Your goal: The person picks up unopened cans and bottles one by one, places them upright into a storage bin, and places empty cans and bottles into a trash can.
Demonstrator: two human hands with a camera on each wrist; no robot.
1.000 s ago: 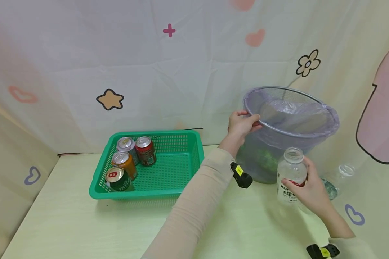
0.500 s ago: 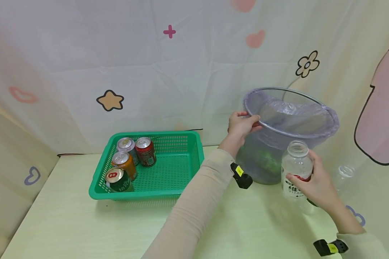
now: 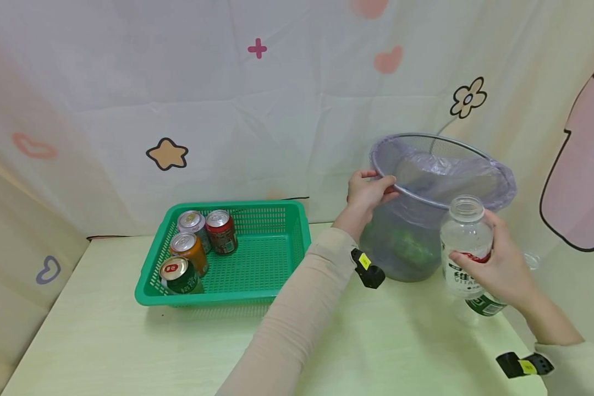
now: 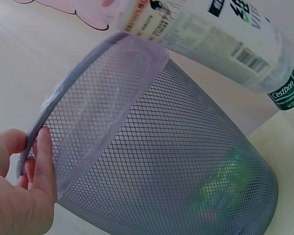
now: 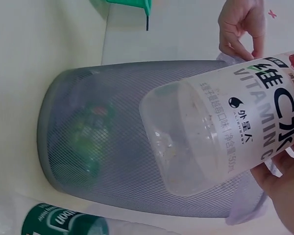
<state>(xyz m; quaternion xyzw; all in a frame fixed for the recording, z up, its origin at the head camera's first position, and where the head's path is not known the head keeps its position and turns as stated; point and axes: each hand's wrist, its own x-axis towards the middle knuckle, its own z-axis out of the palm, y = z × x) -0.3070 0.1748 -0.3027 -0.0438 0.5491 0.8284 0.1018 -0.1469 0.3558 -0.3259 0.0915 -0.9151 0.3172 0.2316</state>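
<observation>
My left hand pinches the near left rim of a grey mesh wastebasket, which is lined with a thin purple bag. Through the mesh, something green shows at the bottom, its kind unclear. My right hand grips a clear plastic bottle with no cap visible and a white "Vitamin C" label. The head view has it upright, in front of the wastebasket and with its mouth near the rim's height. Behind this hand stands a second clear bottle with a green Cestbon label, partly hidden.
To the left, a green plastic basket holds several drink cans, among them a red can and an orange can. A patterned curtain hangs behind the pale table.
My right hand has moved right and upward with the bottle. The green label of the bottle behind now shows below that hand. My left hand and the wastebasket have stayed put.
</observation>
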